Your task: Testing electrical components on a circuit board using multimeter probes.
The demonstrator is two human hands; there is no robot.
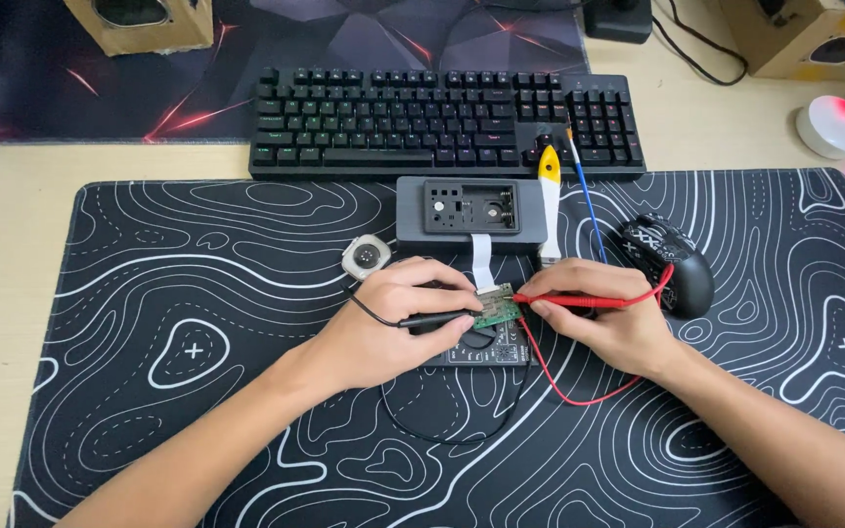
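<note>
At frame centre, the left hand [398, 313] has its fingers clamped on a black probe [437, 319], and the right hand [606, 318] has its fingers clamped on a red probe [569, 301]. Both tips touch a small green board [497, 308] lying on a black plate [489, 350] below a grey box [471, 215]. A mouse [672, 262] sits just right, a keyboard [447, 122] above.

pale wooden desk [12, 254] under a black patterned mat [198, 411]
</note>
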